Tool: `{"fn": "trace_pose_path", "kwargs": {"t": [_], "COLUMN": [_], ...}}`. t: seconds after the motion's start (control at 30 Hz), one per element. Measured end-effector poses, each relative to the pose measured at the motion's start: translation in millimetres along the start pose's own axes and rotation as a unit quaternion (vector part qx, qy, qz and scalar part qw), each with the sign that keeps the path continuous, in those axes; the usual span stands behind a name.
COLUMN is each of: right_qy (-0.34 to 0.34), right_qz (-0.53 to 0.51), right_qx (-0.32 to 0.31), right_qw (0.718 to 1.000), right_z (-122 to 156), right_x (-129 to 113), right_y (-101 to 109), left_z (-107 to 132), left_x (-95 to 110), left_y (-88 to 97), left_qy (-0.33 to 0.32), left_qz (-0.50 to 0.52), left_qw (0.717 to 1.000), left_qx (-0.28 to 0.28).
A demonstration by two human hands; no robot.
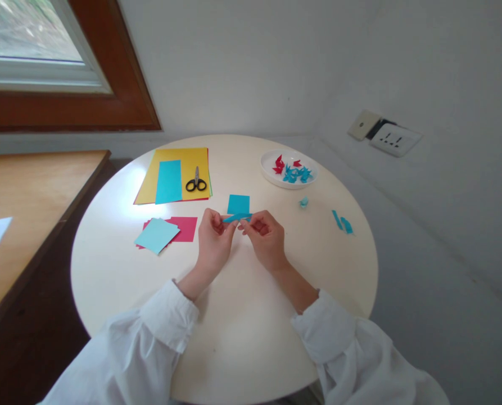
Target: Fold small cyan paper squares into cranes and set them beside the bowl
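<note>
Head view, held paper (237,217), round table (246,326), window (29,31)

The round desk (234,320) is smooth and pale, with a soft sheen toward its left edge. Mid-frame, the folded blue paper (238,217) looks matt, as does the yellow sheet (189,163) at upper left. The scissors (197,182) join grey metal blades to black plastic-looking handles. The white dish (286,184) appears smooth. The white cloth sleeves (136,337) are matt and creased, lower frame.
</note>
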State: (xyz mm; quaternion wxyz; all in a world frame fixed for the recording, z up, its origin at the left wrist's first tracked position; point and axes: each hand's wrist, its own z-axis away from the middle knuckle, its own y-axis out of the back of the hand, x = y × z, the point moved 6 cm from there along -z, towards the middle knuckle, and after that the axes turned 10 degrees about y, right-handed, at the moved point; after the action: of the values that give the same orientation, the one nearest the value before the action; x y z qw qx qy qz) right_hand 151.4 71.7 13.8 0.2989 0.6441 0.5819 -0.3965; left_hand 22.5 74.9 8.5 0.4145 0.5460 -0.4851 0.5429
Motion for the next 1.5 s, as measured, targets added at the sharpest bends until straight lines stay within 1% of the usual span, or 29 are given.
{"fn": "trace_pose_path", "kwargs": {"t": [0.07,0.1,0.23,0.3,0.37,0.5,0.57,0.63,0.73,0.8,0.87,0.97,1.07,1.13,1.23,1.37,1.5], "right_qy": [-0.009,-0.014,-0.034,-0.040,-0.050,-0.086,-0.097,-0.093,-0.042,0.016,0.073,0.126,0.142,0.133,0.093,0.042,0.030], "right_qz": [-0.027,-0.041,-0.081,-0.097,-0.111,-0.106,-0.080,-0.029,0.077,0.142,0.185,0.206,0.210,0.208,0.194,0.165,0.158], "right_qx": [0.002,0.006,0.029,0.035,0.034,0.012,-0.011,-0.034,-0.039,-0.029,-0.036,-0.083,-0.113,-0.112,-0.091,-0.066,-0.057], "right_qw": [1.000,0.999,0.996,0.994,0.992,0.991,0.992,0.995,0.995,0.989,0.979,0.967,0.961,0.962,0.972,0.983,0.985], "right_z": [-1.4,-2.0,-3.7,-3.9,-3.3,-0.6,0.5,0.9,-1.4,-3.8,-5.2,-4.7,-3.1,-2.9,-3.7,-4.1,-3.8], "right_x": [0.6,1.1,3.7,5.2,7.7,14.5,16.6,16.3,9.1,0.7,-6.5,-10.0,-9.1,-7.7,-3.8,1.2,2.4], "right_y": [0.3,0.8,3.2,3.0,1.5,-1.6,-1.8,-0.2,6.6,10.8,11.5,6.3,2.1,1.8,4.2,7.3,8.4], "left_z": [-0.6,-0.7,0.8,2.0,3.0,2.5,0.8,-1.7,-5.3,-6.3,-6.2,-5.2,-4.7,-4.8,-4.9,-3.6,-2.6], "left_x": [-2.0,-3.3,-10.2,-12.9,-14.7,-16.6,-17.9,-19.0,-19.9,-20.2,-20.0,-19.2,-18.1,-18.0,-20.3,-24.4,-23.1], "left_y": [0.5,-0.2,-7.3,-10.7,-13.6,-13.6,-12.0,-9.2,-4.5,-4.0,-4.7,-4.2,-3.4,-3.4,-3.5,-6.5,-8.5], "left_qy": [0.016,0.030,0.101,0.122,0.130,0.128,0.132,0.134,0.131,0.128,0.121,0.105,0.094,0.092,0.104,0.129,0.140], "left_qz": [0.020,0.041,0.131,0.145,0.146,0.148,0.147,0.145,0.136,0.105,0.055,-0.015,-0.049,-0.049,-0.027,0.007,0.030], "left_qw": [1.000,0.999,0.983,0.977,0.974,0.975,0.975,0.976,0.980,0.983,0.987,0.989,0.989,0.989,0.989,0.983,0.978], "left_qx": [-0.002,-0.013,-0.074,-0.095,-0.111,-0.109,-0.101,-0.088,-0.066,-0.074,-0.091,-0.102,-0.103,-0.102,-0.102,-0.132,-0.151]}}
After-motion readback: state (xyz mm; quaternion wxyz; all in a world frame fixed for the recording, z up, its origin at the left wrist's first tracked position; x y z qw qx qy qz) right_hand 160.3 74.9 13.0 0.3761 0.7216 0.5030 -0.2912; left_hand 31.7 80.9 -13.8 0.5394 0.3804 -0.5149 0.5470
